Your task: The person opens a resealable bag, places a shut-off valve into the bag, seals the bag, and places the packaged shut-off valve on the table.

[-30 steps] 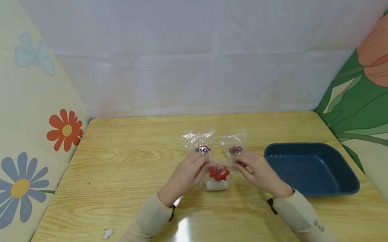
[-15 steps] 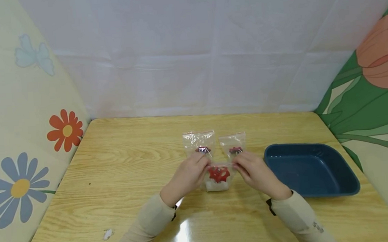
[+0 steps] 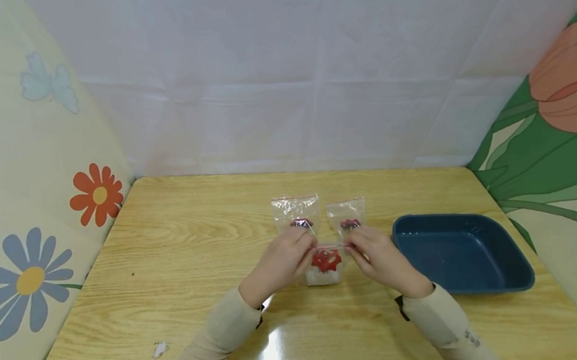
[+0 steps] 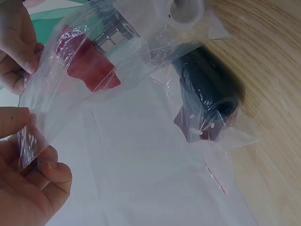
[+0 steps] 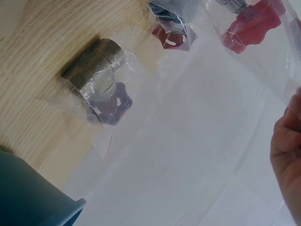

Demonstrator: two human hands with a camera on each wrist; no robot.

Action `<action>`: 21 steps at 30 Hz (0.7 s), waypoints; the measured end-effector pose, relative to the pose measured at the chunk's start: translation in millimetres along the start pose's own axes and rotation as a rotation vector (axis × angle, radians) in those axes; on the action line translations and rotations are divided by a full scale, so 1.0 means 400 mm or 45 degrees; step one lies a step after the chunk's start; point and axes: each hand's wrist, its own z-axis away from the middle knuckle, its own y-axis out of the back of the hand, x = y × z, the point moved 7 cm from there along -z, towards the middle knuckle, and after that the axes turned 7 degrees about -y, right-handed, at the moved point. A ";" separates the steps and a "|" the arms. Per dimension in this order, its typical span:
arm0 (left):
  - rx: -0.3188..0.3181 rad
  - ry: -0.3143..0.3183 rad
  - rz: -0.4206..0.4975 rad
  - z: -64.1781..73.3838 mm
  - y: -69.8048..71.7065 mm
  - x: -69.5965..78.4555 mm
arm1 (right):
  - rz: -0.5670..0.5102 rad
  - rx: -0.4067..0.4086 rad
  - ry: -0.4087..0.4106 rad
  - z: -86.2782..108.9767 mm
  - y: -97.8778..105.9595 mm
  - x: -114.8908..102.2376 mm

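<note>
A clear zip bag (image 3: 325,279) stands upright at the table's middle, holding a valve with a red handwheel (image 3: 326,260), a metal stem and a white body (image 4: 181,10). My left hand (image 3: 283,262) pinches the left end of the bag's top strip. At the strip's right end, the fingers of my right hand (image 3: 383,257) pinch it too. Just beyond lie two more bagged valves: a dark-bodied valve (image 4: 207,84) on the left and a brass-coloured valve (image 5: 94,68) on the right, each with a red handwheel. My hands partly cover these bags in the head view.
A dark blue plastic basin (image 3: 462,254) stands on the wooden table (image 3: 195,227) to the right of my right hand. White cloth (image 3: 271,91) hangs behind the table. A small white mark (image 3: 160,349) shows on the tabletop at front left.
My fingers have drawn slightly closer together along the top strip, and the strip sits a little lower. Both hands keep pinching the bag; the other bags and the basin stay put.
</note>
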 end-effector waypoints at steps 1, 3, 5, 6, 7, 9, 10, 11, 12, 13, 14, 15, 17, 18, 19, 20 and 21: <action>-0.002 -0.001 -0.004 -0.001 0.000 0.000 | -0.007 0.000 0.000 0.000 0.000 0.000; -0.010 0.004 -0.011 -0.001 -0.003 -0.001 | -0.021 0.007 0.003 -0.001 0.000 -0.001; -0.017 0.006 -0.016 -0.002 -0.004 0.000 | -0.041 0.014 0.016 -0.003 0.000 -0.005; -0.019 0.007 -0.018 -0.002 -0.005 0.000 | -0.048 0.019 0.024 -0.004 0.000 -0.007; -0.021 0.008 -0.018 -0.002 -0.006 -0.001 | -0.056 0.025 0.034 -0.005 0.000 -0.009; -0.023 0.010 -0.019 -0.002 -0.008 -0.001 | -0.062 0.030 0.048 -0.007 0.001 -0.013; -0.023 0.011 -0.019 -0.002 -0.009 -0.001 | -0.063 0.031 0.052 -0.008 0.001 -0.014; -0.020 0.014 -0.016 -0.002 -0.010 -0.002 | -0.061 0.032 0.054 -0.008 0.001 -0.015; -0.018 0.017 -0.012 -0.002 -0.011 -0.002 | -0.056 0.030 0.053 -0.009 0.001 -0.015; -0.017 0.020 -0.011 -0.002 -0.011 -0.003 | -0.051 0.028 0.051 -0.010 0.000 -0.015; -0.014 0.021 -0.010 -0.002 -0.011 -0.003 | -0.044 0.025 0.047 -0.010 -0.001 -0.014; -0.011 0.020 -0.011 -0.002 -0.011 -0.002 | -0.037 0.022 0.044 -0.011 -0.002 -0.014; -0.007 0.020 -0.014 -0.002 -0.011 -0.001 | -0.024 0.020 0.038 -0.011 -0.004 -0.013; -0.005 0.018 -0.015 -0.003 -0.010 -0.001 | -0.018 0.018 0.035 -0.011 -0.006 -0.013; -0.005 0.018 -0.016 -0.003 -0.010 0.000 | -0.017 0.017 0.032 -0.011 -0.006 -0.012; -0.005 0.019 -0.014 -0.003 -0.010 0.000 | -0.016 0.016 0.029 -0.011 -0.007 -0.012; -0.007 0.021 -0.012 -0.003 -0.011 -0.001 | -0.018 0.014 0.027 -0.011 -0.008 -0.011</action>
